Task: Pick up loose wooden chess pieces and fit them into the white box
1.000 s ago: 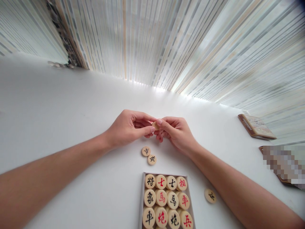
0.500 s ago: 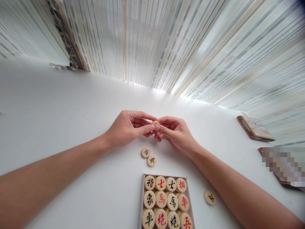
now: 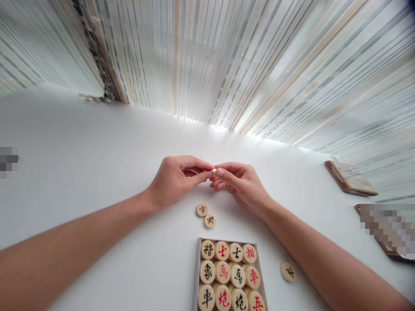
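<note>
Between the fingertips of both hands is a small pale xiangqi piece (image 3: pixel 213 172), mostly covered by the thumbs and fingers. My left hand (image 3: pixel 178 179) pinches it from the left, and my right hand (image 3: pixel 238 181) from the right. Its marking cannot be made out. Just below the hands, a round piece (image 3: pixel 202 210) with a black character lies on the white table, touching a second black-marked piece (image 3: pixel 209 221). Nearer to me stands a shallow open box (image 3: pixel 197 276) filled with rows of wooden pieces in red and black characters.
A single black-marked piece (image 3: pixel 288 271) lies right of the box, beside my right forearm. Farther right sit a flat brown-edged box (image 3: pixel 352 178) and another flat item (image 3: pixel 387 233), partly blurred out. A striped curtain (image 3: pixel 207 60) hangs along the table's (image 3: pixel 81 172) far edge.
The piece has turned between my fingers and less of it shows now. My left fingers have drawn closer together. The whole view has shifted slightly.
</note>
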Demonstrator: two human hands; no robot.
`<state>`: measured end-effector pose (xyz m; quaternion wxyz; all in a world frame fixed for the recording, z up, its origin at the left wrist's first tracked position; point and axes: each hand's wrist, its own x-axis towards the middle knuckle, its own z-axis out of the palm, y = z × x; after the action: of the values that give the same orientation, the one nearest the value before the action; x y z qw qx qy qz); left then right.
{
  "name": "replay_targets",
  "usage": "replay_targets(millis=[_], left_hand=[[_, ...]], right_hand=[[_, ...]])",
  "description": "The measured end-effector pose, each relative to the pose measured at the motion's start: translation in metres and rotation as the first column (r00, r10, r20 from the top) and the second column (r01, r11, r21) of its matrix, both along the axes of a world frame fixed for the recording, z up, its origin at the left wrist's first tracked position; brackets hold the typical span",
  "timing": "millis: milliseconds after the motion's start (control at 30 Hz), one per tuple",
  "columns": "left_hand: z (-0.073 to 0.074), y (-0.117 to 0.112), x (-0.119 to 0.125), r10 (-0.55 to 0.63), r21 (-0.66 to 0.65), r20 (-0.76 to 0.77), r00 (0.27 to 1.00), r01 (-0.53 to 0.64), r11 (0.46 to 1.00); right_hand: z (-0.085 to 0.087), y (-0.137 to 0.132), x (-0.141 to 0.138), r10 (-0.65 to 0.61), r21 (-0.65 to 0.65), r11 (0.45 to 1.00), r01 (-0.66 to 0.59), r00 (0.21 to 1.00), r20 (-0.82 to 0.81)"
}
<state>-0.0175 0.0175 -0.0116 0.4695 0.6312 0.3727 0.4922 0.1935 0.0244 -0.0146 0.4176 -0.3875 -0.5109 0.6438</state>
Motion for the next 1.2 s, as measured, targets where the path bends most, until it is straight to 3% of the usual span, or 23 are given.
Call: replay_targets(millis=[133, 367, 633, 833, 1033, 1200], left_hand=[[0.001, 0.001, 0.000, -0.012, 0.060, -0.039, 0.999, 0.015, 0.998], [0.001, 0.002, 0.002, 0.018, -0.009, 0.002, 1.000, -0.018, 1.000], [-0.002, 0.002, 0.000, 0.024, 0.060, -0.077, 0.997, -0.020, 0.998], [0.000, 0.005, 0.000, -0.019, -0.095, -0.024, 1.000, 0.016, 0.995], [0.003, 0.007, 0.000, -0.070, -0.202, 0.045, 0.996, 0.078, 0.976], [0.005, 0.006, 0.002, -0.046, -0.181, 0.025, 0.999, 0.050, 0.982]], right_hand=[[-0.002, 0.000, 0.001, 0.017, 0.036, 0.999, -0.018, 1.000, 0.025], [-0.009, 0.000, 0.002, -0.032, 0.139, 0.990, 0.024, 0.998, 0.054], [-0.006, -0.002, 0.000, -0.046, 0.138, 0.990, 0.039, 0.998, 0.043], [-0.004, -0.007, -0.005, -0.079, 0.231, 0.971, 0.064, 0.995, 0.056], [-0.007, -0.011, -0.004, -0.116, 0.537, 0.843, 0.011, 0.980, 0.161], [-0.009, -0.012, 0.000, -0.267, 0.720, 0.693, -0.048, 0.910, 0.318]])
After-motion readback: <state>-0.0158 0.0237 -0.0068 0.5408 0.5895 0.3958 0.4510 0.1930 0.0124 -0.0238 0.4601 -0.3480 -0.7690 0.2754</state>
